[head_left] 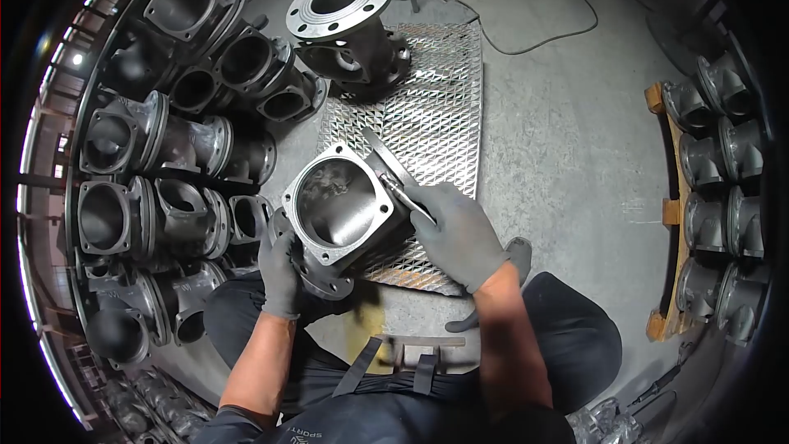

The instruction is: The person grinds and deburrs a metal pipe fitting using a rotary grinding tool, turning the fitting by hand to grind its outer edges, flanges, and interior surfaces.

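A grey cast-metal valve body [341, 212] with a square flange and a wide round bore lies tilted in front of me, its opening facing up. My left hand [281, 274], in a grey glove, is closed around the round flange at its near left side. In my gloved right hand [460, 234] is a slim silver hand tool [399, 190]; its tip reaches the gap between the square flange and the far round flange. The exact kind of tool, and whether its tip touches the metal, I cannot tell. Under the casting is a textured metal plate [436, 115].
A larger casting with a bright drilled flange [341, 4] stands at the plate's far end. Several similar castings [111, 218] crowd the left side. More castings [708, 222] sit on a wooden pallet [670, 212] at right. A cable [542, 48] runs across the floor.
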Tool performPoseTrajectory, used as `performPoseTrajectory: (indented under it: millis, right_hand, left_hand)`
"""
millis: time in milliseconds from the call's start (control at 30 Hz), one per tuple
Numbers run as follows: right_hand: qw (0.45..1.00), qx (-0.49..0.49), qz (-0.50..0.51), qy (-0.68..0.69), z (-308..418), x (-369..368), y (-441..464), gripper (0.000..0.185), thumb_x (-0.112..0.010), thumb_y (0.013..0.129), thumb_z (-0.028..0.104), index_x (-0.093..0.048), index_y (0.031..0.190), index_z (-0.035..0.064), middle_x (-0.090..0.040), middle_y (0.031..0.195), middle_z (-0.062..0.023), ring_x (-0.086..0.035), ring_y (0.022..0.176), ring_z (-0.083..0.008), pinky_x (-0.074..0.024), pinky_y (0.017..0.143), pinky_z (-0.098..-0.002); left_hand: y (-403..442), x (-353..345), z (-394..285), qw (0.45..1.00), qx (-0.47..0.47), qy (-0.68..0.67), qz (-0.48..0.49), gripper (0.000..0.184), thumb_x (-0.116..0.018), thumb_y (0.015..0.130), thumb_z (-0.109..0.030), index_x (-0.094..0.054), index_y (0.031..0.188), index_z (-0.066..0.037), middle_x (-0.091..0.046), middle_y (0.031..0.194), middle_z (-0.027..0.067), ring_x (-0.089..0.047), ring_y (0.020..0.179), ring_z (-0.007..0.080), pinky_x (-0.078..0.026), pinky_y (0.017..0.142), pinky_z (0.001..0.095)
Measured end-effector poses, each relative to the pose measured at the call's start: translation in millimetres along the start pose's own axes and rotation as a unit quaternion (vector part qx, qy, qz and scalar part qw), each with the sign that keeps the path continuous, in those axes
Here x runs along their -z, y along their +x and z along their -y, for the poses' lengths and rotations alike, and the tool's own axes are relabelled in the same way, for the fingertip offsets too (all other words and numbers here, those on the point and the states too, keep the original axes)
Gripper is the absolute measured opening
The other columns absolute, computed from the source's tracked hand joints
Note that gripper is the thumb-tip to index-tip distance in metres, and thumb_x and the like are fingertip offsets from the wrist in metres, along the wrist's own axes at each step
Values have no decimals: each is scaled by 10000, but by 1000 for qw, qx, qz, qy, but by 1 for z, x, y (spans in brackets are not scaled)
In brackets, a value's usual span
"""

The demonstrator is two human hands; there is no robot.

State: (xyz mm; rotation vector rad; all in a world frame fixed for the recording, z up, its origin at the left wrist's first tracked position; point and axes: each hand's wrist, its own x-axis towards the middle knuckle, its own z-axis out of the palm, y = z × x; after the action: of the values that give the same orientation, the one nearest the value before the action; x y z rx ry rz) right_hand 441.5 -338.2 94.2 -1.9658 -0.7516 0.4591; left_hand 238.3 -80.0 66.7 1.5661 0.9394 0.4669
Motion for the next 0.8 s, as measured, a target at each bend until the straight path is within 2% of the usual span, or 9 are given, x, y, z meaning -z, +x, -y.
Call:
performPoseTrajectory:
  millis: [200, 267, 400, 533, 600, 667, 800]
  right_hand:
    - [998, -29, 25, -49, 9, 3, 3, 367, -646, 1017, 158, -730, 1362, 62, -717, 1115, -249, -694, 1073, -431, -549, 977, -477]
    - [1000, 7, -1, -6, 2, 0, 1, 379, -645, 1015, 155, -719, 1376, 67, -714, 1119, -254, -694, 1075, -431, -554, 969, -481]
    - [1000, 15, 6, -3, 0, 4, 1, 384, -647, 1015, 158, -716, 1381, 67, -713, 1126, -250, -691, 1078, -433, -557, 965, -488]
    - [998, -24, 20, -54, 8, 2, 1, 361, -661, 1009, 160, -741, 1353, 85, -718, 1096, -237, -700, 1064, -428, -559, 966, -473]
    - [1000, 15, -5, 5, 0, 1, 1, 345, -662, 1004, 149, -744, 1333, 89, -720, 1098, -230, -702, 1064, -423, -562, 966, -470]
    - [1000, 23, -7, 13, -1, 4, 1, 347, -665, 1001, 142, -742, 1334, 83, -723, 1109, -228, -701, 1073, -420, -561, 969, -465]
    - [999, 46, 4, -1, -10, 1, 3, 370, -681, 992, 135, -736, 1351, 66, -737, 1129, -217, -706, 1075, -417, -566, 970, -457]
  left_hand:
    - [4, 5, 8, 998, -20, -37, 37, 462, -553, 1019, -109, -624, 1443, 60, -696, 1395, 117, -640, 1278, 212, -470, 1115, 349]
    - [3, 6, 8, 997, -34, 68, -1, 457, -552, 1014, -111, -635, 1432, 52, -700, 1374, 112, -644, 1238, 194, -480, 1082, 336]
    - [-3, 0, -1, 1000, -16, 26, 0, 449, -547, 1009, -112, -646, 1414, 55, -701, 1356, 122, -645, 1198, 200, -488, 1048, 330]
    - [2, 5, 10, 999, -24, 15, 14, 439, -540, 1006, -107, -656, 1395, 59, -709, 1326, 120, -651, 1157, 196, -494, 1015, 317]
    - [3, 6, 10, 999, -29, 32, 7, 437, -537, 1005, -104, -658, 1392, 59, -711, 1317, 118, -653, 1153, 193, -493, 1013, 314]
    - [2, 3, 11, 998, -57, 29, -4, 326, -611, 1043, -209, -688, 1246, 34, -715, 1147, 58, -643, 1021, 136, -498, 909, 303]
    - [1, -1, 11, 998, -10, -52, -16, 325, -611, 1042, -204, -685, 1250, 35, -714, 1140, 56, -645, 1017, 137, -502, 913, 310]
